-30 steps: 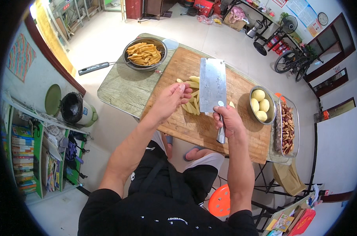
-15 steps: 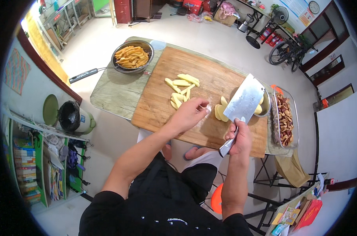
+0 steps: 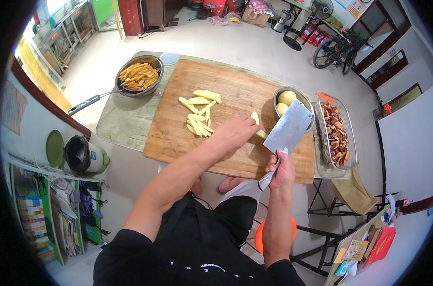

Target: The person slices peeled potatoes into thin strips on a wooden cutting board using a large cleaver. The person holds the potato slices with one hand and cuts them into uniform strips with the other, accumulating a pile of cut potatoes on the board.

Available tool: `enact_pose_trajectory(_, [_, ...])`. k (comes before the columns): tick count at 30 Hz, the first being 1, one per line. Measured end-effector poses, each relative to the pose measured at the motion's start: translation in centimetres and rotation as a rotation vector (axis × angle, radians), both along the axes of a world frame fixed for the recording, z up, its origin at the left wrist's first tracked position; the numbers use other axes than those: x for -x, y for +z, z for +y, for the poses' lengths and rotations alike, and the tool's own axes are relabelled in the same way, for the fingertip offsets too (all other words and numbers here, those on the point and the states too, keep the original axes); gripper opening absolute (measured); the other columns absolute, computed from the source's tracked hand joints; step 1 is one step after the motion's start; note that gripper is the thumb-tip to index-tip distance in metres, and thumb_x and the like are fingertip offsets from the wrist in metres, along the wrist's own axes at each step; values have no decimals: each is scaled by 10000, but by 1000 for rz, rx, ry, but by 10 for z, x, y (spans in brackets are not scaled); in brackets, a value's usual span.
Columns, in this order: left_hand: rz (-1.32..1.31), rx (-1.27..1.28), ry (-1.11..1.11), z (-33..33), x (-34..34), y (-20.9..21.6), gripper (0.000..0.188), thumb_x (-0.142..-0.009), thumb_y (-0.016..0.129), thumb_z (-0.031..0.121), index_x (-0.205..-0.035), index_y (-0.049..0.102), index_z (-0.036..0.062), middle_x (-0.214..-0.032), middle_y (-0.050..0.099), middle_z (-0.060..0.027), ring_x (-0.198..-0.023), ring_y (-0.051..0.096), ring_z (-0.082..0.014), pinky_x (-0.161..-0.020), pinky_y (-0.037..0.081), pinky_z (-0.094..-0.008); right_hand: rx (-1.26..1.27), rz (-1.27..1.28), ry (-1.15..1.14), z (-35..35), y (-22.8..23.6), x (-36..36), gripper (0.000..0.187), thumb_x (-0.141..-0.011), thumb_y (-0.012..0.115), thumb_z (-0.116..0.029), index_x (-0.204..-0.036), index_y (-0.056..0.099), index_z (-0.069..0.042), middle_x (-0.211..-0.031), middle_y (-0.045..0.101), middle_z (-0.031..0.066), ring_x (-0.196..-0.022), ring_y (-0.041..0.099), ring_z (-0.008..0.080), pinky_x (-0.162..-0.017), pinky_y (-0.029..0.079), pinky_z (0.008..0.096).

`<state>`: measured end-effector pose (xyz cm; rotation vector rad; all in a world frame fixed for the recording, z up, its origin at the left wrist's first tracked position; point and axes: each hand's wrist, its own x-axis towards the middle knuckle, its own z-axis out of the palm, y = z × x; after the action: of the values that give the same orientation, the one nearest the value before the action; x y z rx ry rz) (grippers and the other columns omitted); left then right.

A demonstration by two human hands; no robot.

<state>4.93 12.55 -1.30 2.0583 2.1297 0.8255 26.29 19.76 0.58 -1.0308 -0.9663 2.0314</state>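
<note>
My right hand (image 3: 281, 171) is wrapped round the handle of a cleaver (image 3: 289, 127), its broad blade raised over the right part of a wooden cutting board (image 3: 178, 151). The fingers of my left hand (image 3: 238, 132) are bent together against potato slices (image 3: 255, 117) on the board, left of the blade; the hand partly hides them. Cut potato sticks (image 3: 199, 114) lie in a loose group beyond my left forearm. A metal bowl (image 3: 277, 95) with peeled potatoes (image 3: 287, 98) stands at the board's far right, partly behind the cleaver.
At the far left of the table (image 3: 114, 121), a long-handled strainer of brown fries (image 3: 139, 76) rests in a metal bowl, near a pale round lid (image 3: 169, 58). A glass dish of brown-red pieces (image 3: 334, 133) sits along the right edge. An orange stool (image 3: 261, 236) is below.
My left hand has moved right and down onto the potato slices. The cleaver has shifted slightly away from them, and peeled potatoes in the bowl now show. The whole view has shifted.
</note>
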Motion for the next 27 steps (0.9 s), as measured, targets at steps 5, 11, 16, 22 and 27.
enact_pose_trajectory(5, [-371,-199,238,-10,-9,10,184,-1019,566,161,-1123,669,51,-1042,689,-188,-957,678,-404,-854,558,-483,-53,-166,-120,-10,7,10,111,-977,634,-152,-991,563,-67,-715,591,50,-486,504,128,-451,454,294])
enact_pose_trajectory(11, [-572,-159,353,-24,18,12,230,-1049,569,178,-1166,660,2,-969,726,-186,-864,708,-346,-778,573,-416,-120,-183,-156,-27,14,21,107,-977,617,-154,-986,553,-69,-714,577,43,-503,505,125,-457,446,292])
enact_pose_trajectory(16, [-1211,-186,305,-47,25,24,267,-1087,574,192,-1204,671,-28,-914,724,-79,-818,688,-114,-724,572,-284,-107,-104,-168,-33,7,35,107,-983,608,-169,-1000,568,-71,-706,577,46,-508,509,129,-467,457,300])
enact_pose_trajectory(22, [-1387,-285,303,-87,45,18,236,-1083,584,142,-1251,651,-9,-953,705,-43,-790,662,-85,-699,564,-246,-96,-94,-14,-32,2,37,116,-989,613,-171,-1011,583,-61,-710,597,56,-494,509,138,-462,463,306])
enact_pose_trajectory(27, [-1381,-279,370,-129,53,20,258,-1090,567,147,-1289,649,4,-958,710,-25,-755,637,-67,-688,545,-236,-62,-89,136,-34,6,42,112,-980,622,-156,-988,590,-49,-696,607,67,-470,504,146,-456,470,312])
